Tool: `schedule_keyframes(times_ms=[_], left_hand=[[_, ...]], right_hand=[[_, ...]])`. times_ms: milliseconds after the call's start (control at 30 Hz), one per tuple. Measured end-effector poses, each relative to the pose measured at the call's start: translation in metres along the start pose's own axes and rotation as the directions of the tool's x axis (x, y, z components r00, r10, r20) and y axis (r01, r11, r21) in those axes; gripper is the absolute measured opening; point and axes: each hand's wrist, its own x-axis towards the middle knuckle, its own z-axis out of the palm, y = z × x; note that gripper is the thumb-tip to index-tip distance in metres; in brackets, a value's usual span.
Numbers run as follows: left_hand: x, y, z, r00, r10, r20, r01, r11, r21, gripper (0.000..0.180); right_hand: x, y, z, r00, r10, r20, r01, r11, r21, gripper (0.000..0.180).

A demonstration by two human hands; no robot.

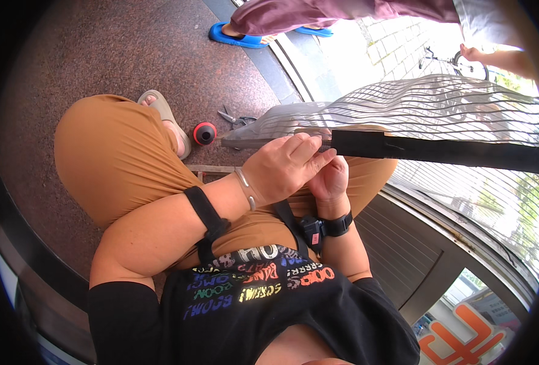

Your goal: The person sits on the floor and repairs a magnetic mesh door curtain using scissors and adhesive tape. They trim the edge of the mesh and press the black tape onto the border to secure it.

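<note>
I see striped mesh [431, 106] over R knee [370, 172], its blk strip [464, 153] running off to R. L hand [281, 167] pinches the edge at strip's end; R hand [330, 180] curled beside it, grip hidden, can't tell. On floor [160, 61]: scissors [243, 120], red/blk round thing [205, 133]. Co-worker's blue sandals [239, 41] beyond.

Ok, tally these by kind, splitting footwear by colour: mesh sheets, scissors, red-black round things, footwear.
Mesh sheet: 1
Scissors: 1
Red-black round thing: 1
Blue slippers: 2
Beige slipper: 1
Total: 6
</note>
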Motion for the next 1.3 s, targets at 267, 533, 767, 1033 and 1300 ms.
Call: schedule_keyframes(times_ms=[267,533,767,1033,1300], left_hand=[[0.001,-0.001,0.002,1.0,0.01,-0.011,-0.01,0.999,-0.037,0.04],[0.006,-0.006,0.002,0.99,-0.122,-0.069,0.111,0.983,-0.148,0.029],[0.018,-0.024,0.006,0.883,-0.469,-0.027,0.408,0.794,-0.45,0.015],[0.027,-0.035,0.01,0.751,-0.644,0.145,0.483,0.387,-0.786,0.021],[0.027,-0.037,0.009,0.69,-0.681,0.245,0.55,0.274,-0.789,0.02]], right_hand=[[0.0,0.0,0.001,1.0,0.01,0.004,-0.01,1.0,0.005,0.031],[0.003,0.002,0.008,0.991,-0.068,0.114,0.078,0.993,-0.088,0.027],[0.002,-0.003,0.025,0.992,-0.036,0.125,0.052,0.99,-0.128,0.009],[-0.005,-0.004,0.026,0.977,-0.203,0.061,0.212,0.943,-0.255,0.009],[-0.004,-0.007,0.045,0.958,-0.274,0.089,0.277,0.795,-0.54,0.014]])
